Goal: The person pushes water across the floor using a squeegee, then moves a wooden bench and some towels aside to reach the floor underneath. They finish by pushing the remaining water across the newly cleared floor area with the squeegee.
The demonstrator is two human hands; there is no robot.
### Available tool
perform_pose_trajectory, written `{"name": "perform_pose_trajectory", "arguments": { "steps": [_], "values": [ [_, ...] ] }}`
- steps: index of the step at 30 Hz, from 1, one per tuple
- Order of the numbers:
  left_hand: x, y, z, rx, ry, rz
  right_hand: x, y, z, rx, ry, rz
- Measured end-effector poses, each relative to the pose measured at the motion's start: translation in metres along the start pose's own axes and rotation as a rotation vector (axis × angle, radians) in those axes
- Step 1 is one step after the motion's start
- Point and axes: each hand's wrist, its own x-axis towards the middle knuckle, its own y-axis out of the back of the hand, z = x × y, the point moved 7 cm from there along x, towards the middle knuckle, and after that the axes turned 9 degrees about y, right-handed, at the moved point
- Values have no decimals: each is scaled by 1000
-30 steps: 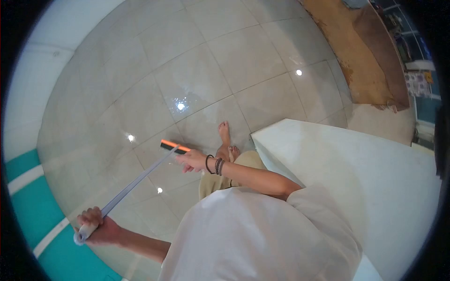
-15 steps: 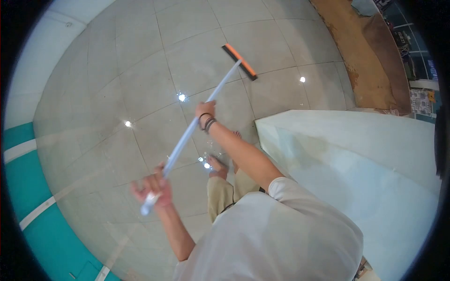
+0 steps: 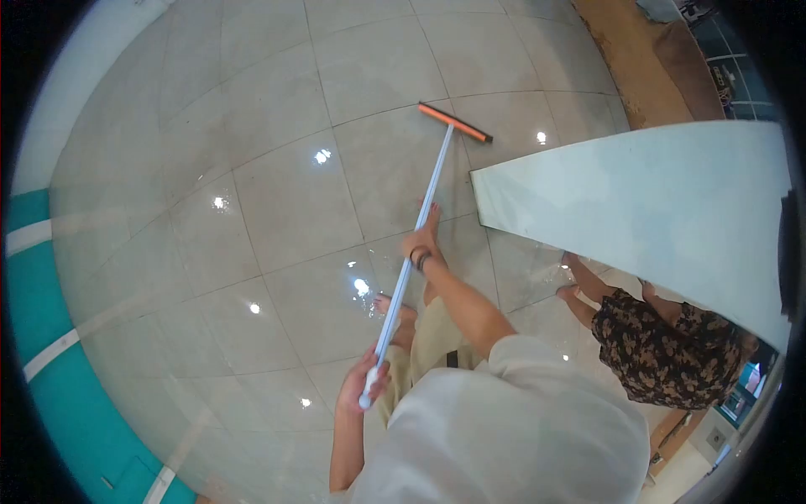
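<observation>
A floor squeegee (image 3: 436,175) with a pale blue pole slants across the middle of the head view. Its orange head (image 3: 466,129), edged in black, lies on the tiled floor at the far end of the pole. My right hand (image 3: 418,244), with dark bands at the wrist, is wrapped round the pole about halfway down. Close to my body, my left hand (image 3: 359,383) is closed round the pole's near end. My bare feet are partly hidden behind the pole and my right arm.
Shiny tiles (image 3: 277,218) reflect several lights. To the right, a white panel (image 3: 621,189) juts out over the floor. Beyond it stands another person in a dark flowered garment (image 3: 663,349). A teal and white wall (image 3: 38,294) runs along the left; a brown surface (image 3: 642,50) lies top right.
The squeegee head has swung right and turned. Both my hands have shifted right and lower in view, and my left fingers have closed round the pole. Another person now shows at right.
</observation>
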Motion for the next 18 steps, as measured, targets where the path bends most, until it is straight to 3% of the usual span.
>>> {"name": "perform_pose_trajectory", "arguments": {
  "steps": [2,4,8,12,15,16,18],
  "values": [
    [-29,-26,13,35,-13,2,-26,-2,-12,44,-22,-33],
    [-31,-28,-52,44,-47,83,-55,13,10,57,-31,-113],
    [-55,-73,-89,22,-34,183,-102,25,32,98,-97,-266],
    [-108,-2,-136,108,-31,309,-189,-9,62,137,-111,-369],
    [-151,-48,-116,253,10,548,-224,-26,36,179,-119,-418],
    [-181,17,-139,273,-42,585,-256,-60,56,165,-105,-439],
    [-220,25,-131,330,-77,665,-276,-87,44,208,-104,-520]
  ]
}}
